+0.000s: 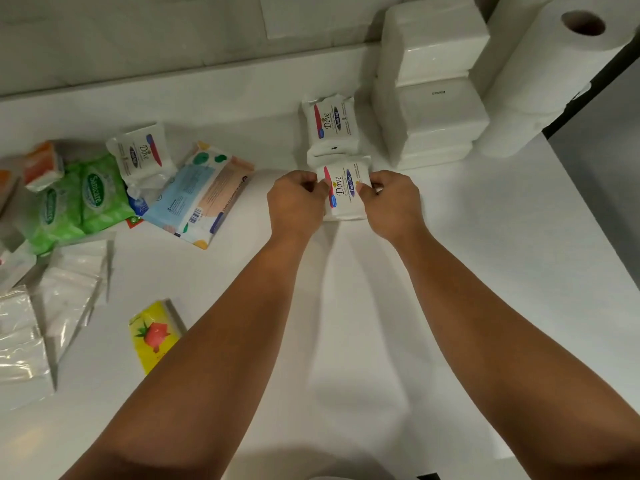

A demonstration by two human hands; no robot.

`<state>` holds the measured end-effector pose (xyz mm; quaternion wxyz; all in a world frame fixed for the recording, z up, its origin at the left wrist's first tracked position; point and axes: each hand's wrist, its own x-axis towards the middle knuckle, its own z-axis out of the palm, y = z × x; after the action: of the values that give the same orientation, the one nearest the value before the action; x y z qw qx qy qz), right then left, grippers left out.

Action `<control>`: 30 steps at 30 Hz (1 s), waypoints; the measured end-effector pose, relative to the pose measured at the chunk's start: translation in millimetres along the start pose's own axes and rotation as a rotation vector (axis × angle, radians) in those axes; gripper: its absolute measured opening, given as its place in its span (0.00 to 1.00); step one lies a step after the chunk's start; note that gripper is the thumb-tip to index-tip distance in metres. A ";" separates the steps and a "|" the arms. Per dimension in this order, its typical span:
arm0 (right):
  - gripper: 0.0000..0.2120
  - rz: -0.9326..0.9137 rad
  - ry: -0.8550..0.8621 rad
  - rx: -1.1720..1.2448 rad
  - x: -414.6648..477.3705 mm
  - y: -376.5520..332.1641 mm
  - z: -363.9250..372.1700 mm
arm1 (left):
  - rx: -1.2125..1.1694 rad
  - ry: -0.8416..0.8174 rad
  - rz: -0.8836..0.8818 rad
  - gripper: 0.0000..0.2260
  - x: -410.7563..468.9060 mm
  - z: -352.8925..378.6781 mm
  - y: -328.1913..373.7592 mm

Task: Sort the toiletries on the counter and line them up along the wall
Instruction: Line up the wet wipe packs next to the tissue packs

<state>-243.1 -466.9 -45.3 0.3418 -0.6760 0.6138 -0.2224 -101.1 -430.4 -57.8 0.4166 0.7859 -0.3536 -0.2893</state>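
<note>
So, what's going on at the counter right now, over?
Left hand and right hand both pinching one Dove pack. Setting it in line below a second Dove pack. Third Dove pack waits in the left pile. Path clear.

"Dove" soap packs (344, 190); "Sanicare" wipes (93, 194)

A white worktop (450, 271) fills most of the view, smooth and matte. Along its far edge rises a wall (138, 36) of large pale tiles (faintly veined, like marble) with a thin grout joint visible. At the right the worktop ends in a straight edge, with a dark strip (595, 81) and grey surface (602, 188) past it. Light is soft and even.
</note>
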 end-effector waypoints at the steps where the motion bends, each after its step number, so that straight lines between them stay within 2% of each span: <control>1: 0.12 -0.009 -0.006 -0.001 2.2 -0.2 -0.3 | 0.011 0.010 0.003 0.07 0.7 0.6 0.2; 8: 0.13 -0.069 -0.030 0.012 11.8 -1.6 -0.1 | 0.078 0.019 0.025 0.07 7.5 3.4 5.3; 15: 0.13 -0.089 -0.047 -0.040 13.6 -0.1 1.3 | 0.038 -0.001 0.023 0.07 3.1 1.4 3.1; 19: 0.14 -0.142 0.038 -0.146 9.3 -6.5 1.9 | 0.034 -0.006 0.023 0.10 -0.2 -4.3 -0.9; 22: 0.19 -0.217 0.121 -0.168 0.9 -21.4 5.9 | 0.070 0.012 0.053 0.12 -2.5 -17.0 -4.0; 25: 0.18 -0.303 0.140 -0.095 -5.8 -41.8 16.5 | 0.090 0.057 0.114 0.14 -2.1 -37.2 -7.7; 30: 0.16 -0.342 0.065 -0.046 -12.1 -81.2 45.7 | 0.120 0.129 0.249 0.08 10.8 -89.2 -21.3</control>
<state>-156.9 -445.3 -14.7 0.2634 -0.7706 0.5056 -0.2848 -21.3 -390.3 -34.5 0.4233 0.7766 -0.4373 -0.1626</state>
